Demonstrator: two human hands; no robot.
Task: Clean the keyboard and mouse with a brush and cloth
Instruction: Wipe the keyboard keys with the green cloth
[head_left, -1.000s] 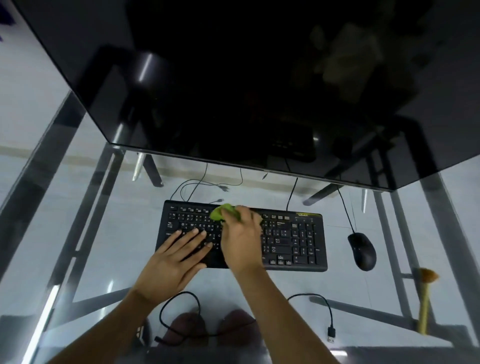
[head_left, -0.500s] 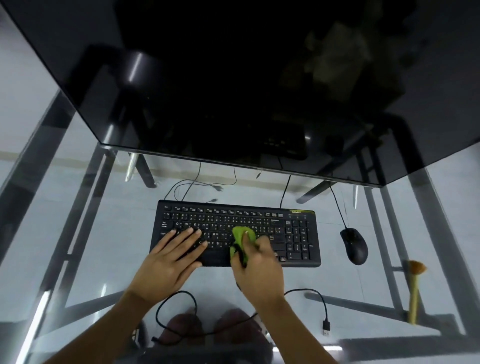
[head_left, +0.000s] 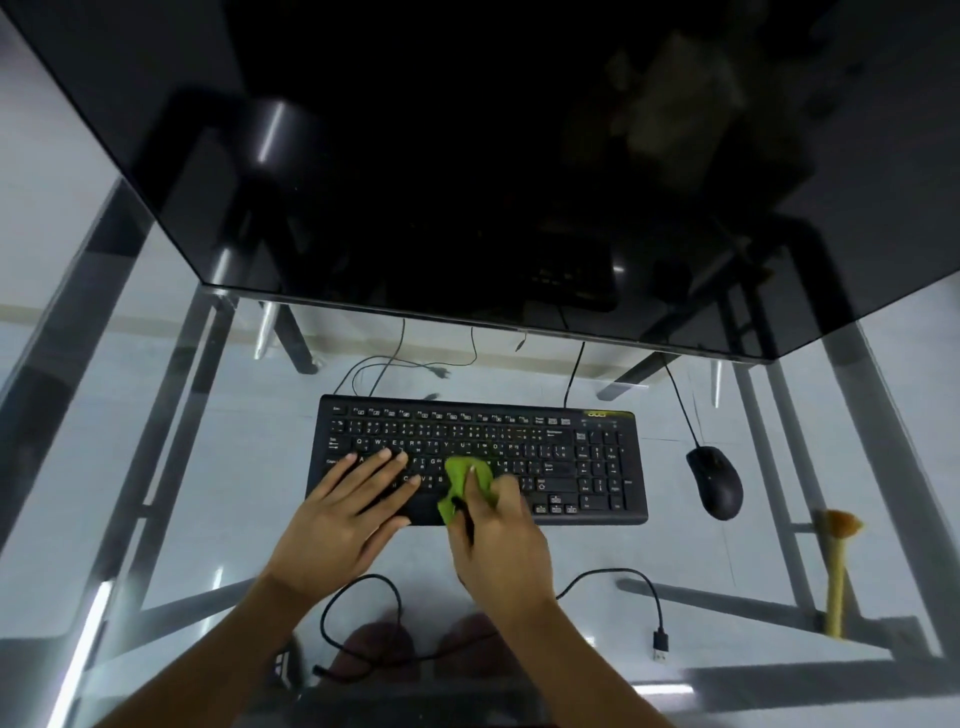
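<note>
Glass surface (head_left: 218, 499), black keyboard (head_left: 571, 457) centred. Left hand (head_left: 348, 514) flat on keys, steadying. Right hand (head_left: 498, 540) clamped on green cloth (head_left: 460, 480), wiping mid rows. Black mouse (head_left: 716, 482) and wooden brush (head_left: 837, 571) aside, right, unused.

Your left hand (head_left: 345, 512) lay flat on the left half of the black keyboard (head_left: 582, 457), fingers straight and spread over the keys. Your right hand (head_left: 501, 545) gripped a green cloth (head_left: 460, 475) — pressed onto the keys at the middle of the board, low in the frame's centre. To the right of the keyboard sat the black mouse (head_left: 716, 482), apart from it, and further right, near the frame's edge, a brush (head_left: 836, 571) lay on the glass desk (head_left: 234, 493). A black cable (head_left: 644, 587) looped below your wrists — its plug end lying loose at lower right.
</note>
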